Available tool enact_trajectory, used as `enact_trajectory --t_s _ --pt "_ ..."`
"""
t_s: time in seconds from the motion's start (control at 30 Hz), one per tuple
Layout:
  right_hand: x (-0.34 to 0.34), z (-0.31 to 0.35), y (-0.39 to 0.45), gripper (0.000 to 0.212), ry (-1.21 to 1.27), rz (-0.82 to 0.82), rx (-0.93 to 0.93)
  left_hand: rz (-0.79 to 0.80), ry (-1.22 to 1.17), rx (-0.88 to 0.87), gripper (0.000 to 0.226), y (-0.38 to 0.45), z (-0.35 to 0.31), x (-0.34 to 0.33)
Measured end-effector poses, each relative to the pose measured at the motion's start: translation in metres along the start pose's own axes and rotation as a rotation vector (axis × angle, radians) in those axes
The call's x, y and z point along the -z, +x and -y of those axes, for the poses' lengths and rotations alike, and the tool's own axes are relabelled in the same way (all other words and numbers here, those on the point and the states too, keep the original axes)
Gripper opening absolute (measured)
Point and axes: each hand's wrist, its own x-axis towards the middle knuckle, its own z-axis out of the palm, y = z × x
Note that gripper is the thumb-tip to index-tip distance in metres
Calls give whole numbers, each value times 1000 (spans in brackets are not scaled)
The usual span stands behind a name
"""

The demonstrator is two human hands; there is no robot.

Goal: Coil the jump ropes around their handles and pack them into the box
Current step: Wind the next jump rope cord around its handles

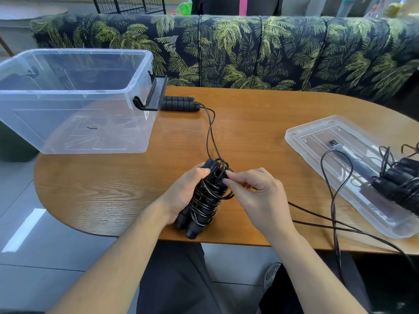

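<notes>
**Springy cord, grip at the handles**

Oval wooden table [249,123]; clear plastic box [74,103] at its left, nothing packed in it that I can see. Left hand [181,196] clasps paired black foam handles wound in thin black cord [205,200]. Right hand [254,189] pinches one loop. The cord looks light, slick and springy, so hold the handles and pin the coils.

Left hand [184,193] palm and coiled cord hide middle of held handles [199,200]. Right hand [251,189] covers cord end it pinches. Box latch [152,96] hides left ends of far handles [179,103]. Rope bundle [399,184] on lid [317,137] cut off at right edge. Cord [335,234] drops below table edge, lower right. Box [74,98] sticker unreadable.
</notes>
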Motion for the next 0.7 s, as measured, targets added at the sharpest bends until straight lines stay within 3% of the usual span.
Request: enact_trajectory --t_s 0.23,0.43,0.53,0.7 --pt "-1 0 -1 11 -10 9 -51 28 52 33 39 0 0 10" --pt "-1 3 -2 10 -63 -22 121 75 34 45 33 -2 -3 12" --pt "-3 2 -3 11 -62 -27 57 74 59 48 26 -1 -4 11" --pt "-1 3 4 7 9 -26 -81 43 104 58 43 3 -2 11"
